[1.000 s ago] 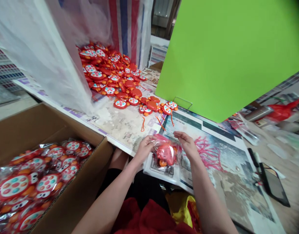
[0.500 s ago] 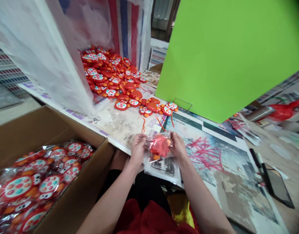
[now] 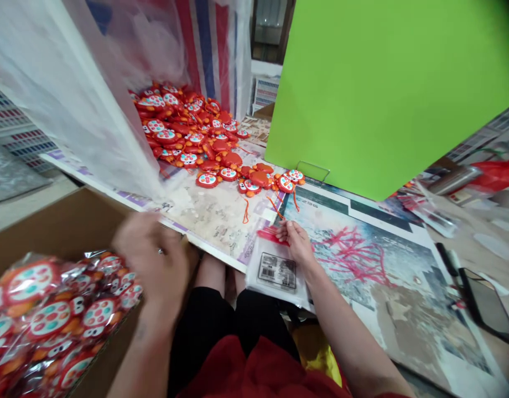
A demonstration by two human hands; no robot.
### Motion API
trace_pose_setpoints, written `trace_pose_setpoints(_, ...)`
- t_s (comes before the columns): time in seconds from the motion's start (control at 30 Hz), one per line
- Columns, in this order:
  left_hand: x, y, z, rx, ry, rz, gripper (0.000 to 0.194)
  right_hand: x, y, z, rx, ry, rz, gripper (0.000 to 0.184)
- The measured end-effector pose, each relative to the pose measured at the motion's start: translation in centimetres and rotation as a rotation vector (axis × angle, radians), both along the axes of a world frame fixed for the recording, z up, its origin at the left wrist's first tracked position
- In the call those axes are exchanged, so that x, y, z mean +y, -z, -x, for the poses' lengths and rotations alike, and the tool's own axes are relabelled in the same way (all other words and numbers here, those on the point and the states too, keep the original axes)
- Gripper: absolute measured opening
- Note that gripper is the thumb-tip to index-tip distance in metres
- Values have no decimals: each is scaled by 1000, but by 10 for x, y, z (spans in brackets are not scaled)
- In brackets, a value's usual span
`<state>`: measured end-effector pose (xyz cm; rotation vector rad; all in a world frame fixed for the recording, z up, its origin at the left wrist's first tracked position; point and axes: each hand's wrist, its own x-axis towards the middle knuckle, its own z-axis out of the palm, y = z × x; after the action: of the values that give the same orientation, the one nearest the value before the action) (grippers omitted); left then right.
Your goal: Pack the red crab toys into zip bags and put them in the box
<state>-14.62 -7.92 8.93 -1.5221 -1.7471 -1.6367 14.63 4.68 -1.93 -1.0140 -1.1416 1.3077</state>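
My left hand (image 3: pixel 152 260) is blurred by motion over the cardboard box (image 3: pixel 63 226) at the lower left. The box is packed with red crab toys in clear bags (image 3: pixel 51 315). Only the back of this hand shows, so its fingers are hidden. My right hand (image 3: pixel 296 246) rests on a stack of empty clear bags (image 3: pixel 275 271) at the table's near edge. Its bent fingertips are closed on the red zip strip (image 3: pixel 268 234) of the top bag. A heap of loose red crab toys (image 3: pixel 188 127) lies at the back of the table.
A big green board (image 3: pixel 383 88) stands upright on the right behind a wire stand (image 3: pixel 312 171). A white plastic sheet (image 3: pixel 72 99) hangs at the left. A dark phone (image 3: pixel 487 307) and pens lie at the far right. Printed posters (image 3: pixel 362 265) cover the table.
Both hands held a bagged crab toy over the bag stack. Now my left hand has swung left over the box, the toy is out of sight, and my right hand stays on the bags.
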Motion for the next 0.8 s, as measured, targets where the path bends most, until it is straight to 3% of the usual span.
trace_pose_setpoints(0.1, 31, 28, -80, 334, 428, 276, 25, -1, 2, 1, -6, 34, -8, 47)
trace_pose_setpoints(0.13, 41, 38, -105, 400, 515, 396, 25, -2, 3, 0, -11, 52, -9, 47)
trace_pose_setpoints(0.2, 57, 59, -142, 491, 601, 589, 21, -2, 5, -1, -47, 79, -13, 45)
trace_pose_setpoints(0.27, 68, 77, -163, 516, 561, 696, 21, 0, 8, -3, -126, 77, -28, 40)
trace_pose_setpoints(0.37, 74, 94, -170, 540, 484, 720, 20, 15, 6, -7, -334, 55, -118, 34)
trace_pose_setpoints(0.5, 73, 99, -168, 552, 474, 685, 20, 53, -4, -11, -728, 117, -287, 31)
trace_pose_setpoints(0.63, 72, 97, -168, 559, 452, 673, 22, 83, -8, -10, -1202, 111, -183, 23)
trace_pose_setpoints(0.8, 73, 96, -168, 555, 459, 677, 24, 86, -11, -10, -1280, 38, -103, 11)
